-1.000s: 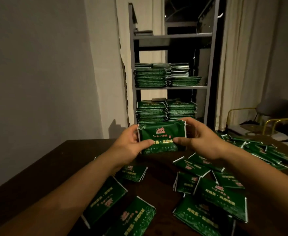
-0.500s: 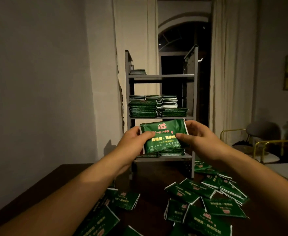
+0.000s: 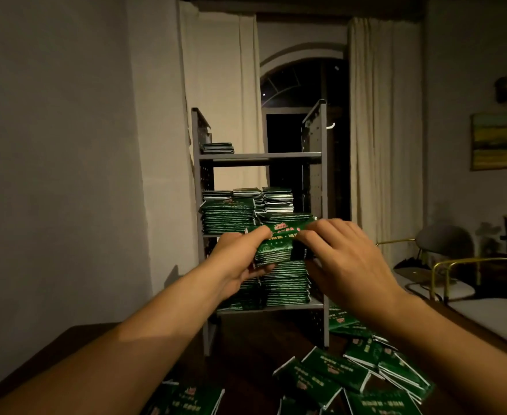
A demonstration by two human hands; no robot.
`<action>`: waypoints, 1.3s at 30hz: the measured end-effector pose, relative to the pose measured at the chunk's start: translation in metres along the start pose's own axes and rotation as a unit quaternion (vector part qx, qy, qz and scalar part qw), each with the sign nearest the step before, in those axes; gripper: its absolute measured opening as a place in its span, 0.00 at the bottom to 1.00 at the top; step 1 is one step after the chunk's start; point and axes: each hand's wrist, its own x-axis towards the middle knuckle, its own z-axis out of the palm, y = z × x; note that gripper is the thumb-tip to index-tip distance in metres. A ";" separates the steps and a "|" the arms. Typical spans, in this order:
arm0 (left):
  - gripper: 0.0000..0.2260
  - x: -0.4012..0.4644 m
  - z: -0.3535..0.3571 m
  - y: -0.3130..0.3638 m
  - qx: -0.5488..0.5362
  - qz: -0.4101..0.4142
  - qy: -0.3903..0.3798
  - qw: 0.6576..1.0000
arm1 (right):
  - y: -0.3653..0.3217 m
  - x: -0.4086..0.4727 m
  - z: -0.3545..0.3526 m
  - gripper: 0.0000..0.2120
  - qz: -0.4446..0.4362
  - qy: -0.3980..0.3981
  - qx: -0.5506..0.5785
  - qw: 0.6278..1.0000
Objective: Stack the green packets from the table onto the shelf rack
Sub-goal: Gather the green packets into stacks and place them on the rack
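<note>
Both hands hold one green packet (image 3: 276, 244) up in front of the grey shelf rack (image 3: 259, 157), level with its middle shelf. My left hand (image 3: 240, 259) pinches the packet's left end and my right hand (image 3: 345, 262) grips its right end. The packet tilts with its top edge leaning toward the rack. Stacks of green packets (image 3: 228, 215) fill the middle shelf, more stacks (image 3: 285, 283) fill the bottom shelf, and a small pile (image 3: 217, 147) lies on the top shelf. Several loose packets (image 3: 330, 372) lie scattered on the dark table (image 3: 93, 345).
The rack stands at the table's far edge, against a white wall (image 3: 66, 145) and curtains (image 3: 384, 130). Chairs with gold frames (image 3: 444, 265) stand to the right. A painting (image 3: 499, 140) hangs on the right wall.
Both hands have lifted the packet off the table area and carried it forward to the rack. The packet has tipped from upright and facing me to leaning toward the shelf.
</note>
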 end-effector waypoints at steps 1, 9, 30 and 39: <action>0.11 0.004 0.002 0.003 -0.007 -0.001 -0.009 1.000 | 0.005 0.002 0.003 0.19 -0.001 0.015 -0.001 1.000; 0.15 0.037 0.010 0.010 -0.114 0.032 -0.049 0.992 | 0.038 0.023 0.023 0.17 0.032 0.022 -0.015 0.999; 0.22 0.130 0.007 -0.042 0.716 0.376 0.062 0.585 | 0.086 0.092 0.126 0.17 0.050 -0.089 -0.064 0.993; 0.15 0.138 -0.005 -0.054 0.677 0.458 0.084 0.570 | 0.093 0.099 0.124 0.20 0.066 -0.142 0.012 0.988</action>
